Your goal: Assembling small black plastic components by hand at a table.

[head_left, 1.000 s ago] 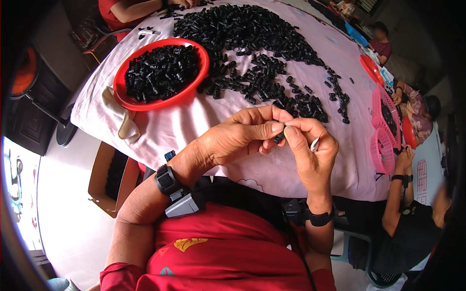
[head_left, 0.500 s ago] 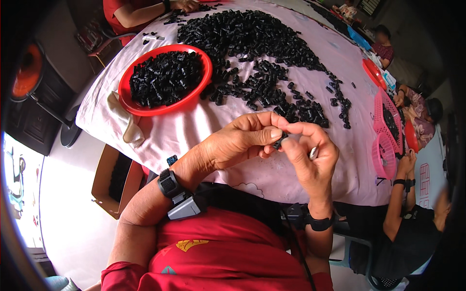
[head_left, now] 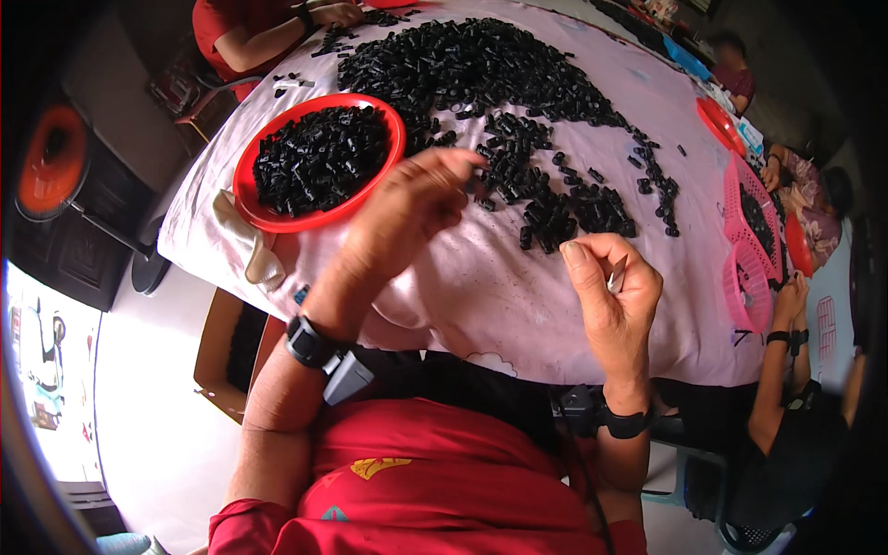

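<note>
- The left hand is blurred just beside the red bowl, which sits at its 10 o'clock; I cannot tell how its grip stands or whether it holds anything.
- The right hand keeps a narrow grip, fingers curled around a slim pale piece.
- Loose black parts heap on the cloth-covered bench at the right hand's 11 o'clock; more fill the bowl.
- Pink baskets stand at its 2 o'clock.

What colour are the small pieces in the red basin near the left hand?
The pieces are black, clearest in the head view.
</note>
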